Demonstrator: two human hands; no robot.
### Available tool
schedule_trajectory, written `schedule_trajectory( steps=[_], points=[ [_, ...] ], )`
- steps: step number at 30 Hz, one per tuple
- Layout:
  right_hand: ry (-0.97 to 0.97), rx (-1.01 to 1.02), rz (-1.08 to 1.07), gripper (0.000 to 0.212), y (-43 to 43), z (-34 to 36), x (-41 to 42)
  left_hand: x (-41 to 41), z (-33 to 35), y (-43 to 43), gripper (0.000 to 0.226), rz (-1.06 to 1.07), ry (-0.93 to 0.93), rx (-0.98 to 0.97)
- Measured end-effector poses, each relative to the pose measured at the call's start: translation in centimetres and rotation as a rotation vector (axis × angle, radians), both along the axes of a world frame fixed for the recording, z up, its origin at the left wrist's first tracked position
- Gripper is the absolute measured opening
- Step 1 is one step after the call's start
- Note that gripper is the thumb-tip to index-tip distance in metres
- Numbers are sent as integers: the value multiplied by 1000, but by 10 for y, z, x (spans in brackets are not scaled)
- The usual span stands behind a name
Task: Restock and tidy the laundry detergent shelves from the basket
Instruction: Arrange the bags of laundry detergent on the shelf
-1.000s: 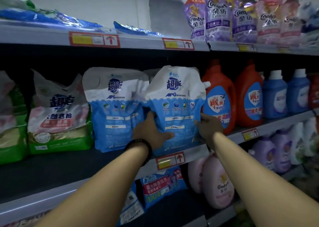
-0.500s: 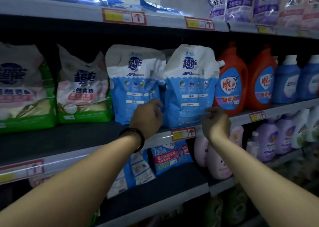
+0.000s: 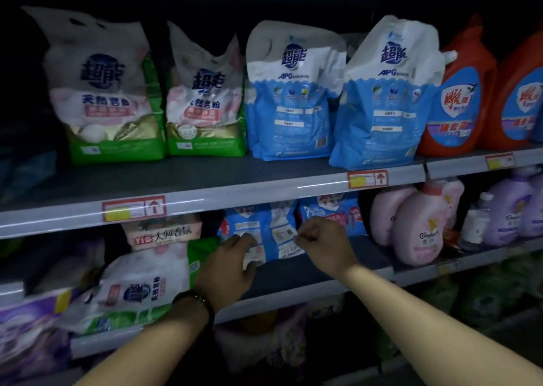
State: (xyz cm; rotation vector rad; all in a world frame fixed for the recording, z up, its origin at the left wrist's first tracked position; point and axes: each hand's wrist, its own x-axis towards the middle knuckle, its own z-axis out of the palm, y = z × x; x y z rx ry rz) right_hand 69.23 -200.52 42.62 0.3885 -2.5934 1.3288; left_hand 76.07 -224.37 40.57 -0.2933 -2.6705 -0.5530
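Two blue-and-white detergent pouches stand upright on the middle shelf (image 3: 205, 186), one (image 3: 289, 91) left of the other (image 3: 385, 94). Both hands are down at the lower shelf (image 3: 308, 274). My left hand (image 3: 229, 268), with a black wristband, has its fingers spread beside a blue-and-white bag (image 3: 264, 233) that leans at the back of that shelf. My right hand (image 3: 323, 241) is curled into a loose fist in front of the same bag, touching or nearly touching it. Neither hand holds anything. The basket is out of view.
Two green-and-white powder bags (image 3: 108, 91) stand left of the pouches, orange bottles (image 3: 458, 97) to their right. On the lower shelf lie a white-and-green bag (image 3: 141, 288), pink bottles (image 3: 417, 227) and purple bottles (image 3: 511, 212). Red-framed price tags (image 3: 133, 208) line the shelf edges.
Both hands let go of the right blue pouch on the middle shelf and dropped to the lower shelf. The view tilted downward.
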Motion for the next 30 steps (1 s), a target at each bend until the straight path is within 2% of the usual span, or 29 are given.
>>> schedule_trajectory(
  steps=[2, 4, 5, 8, 12, 16, 21, 24, 26, 30],
  points=[
    [-41, 18, 18, 12, -15, -19, 7, -1, -25, -22, 57, 147, -187, -80],
    [-77, 46, 42, 12, -31, -37, 11, -2, -48, -44, 83, 249, -336, -250],
    [-90, 54, 48, 14, -40, -46, 12, -4, -59, -55, 88, 275, -395, -309],
    [-121, 77, 56, 17, -66, -65, 10, -13, -79, -80, 87, 290, -512, -296],
    [-136, 125, 81, 24, -96, -78, 0, -39, -98, -97, 77, 269, -524, -243],
    [-146, 186, 75, 39, -116, -92, -14, -58, -126, -102, 65, 223, -588, -72],
    [-223, 218, 118, 43, -141, -114, -20, -55, -144, -110, 60, 217, -545, 14],
    [-262, 262, 203, 59, -167, -119, -16, -57, -149, -120, 60, 187, -556, 128],
    [-246, 312, 279, 71, -185, -126, -13, -55, -150, -125, 63, 184, -551, 181],
    [-180, 455, 280, 69, -207, -145, -9, -45, -149, -124, 69, 199, -482, 252]
  ],
)
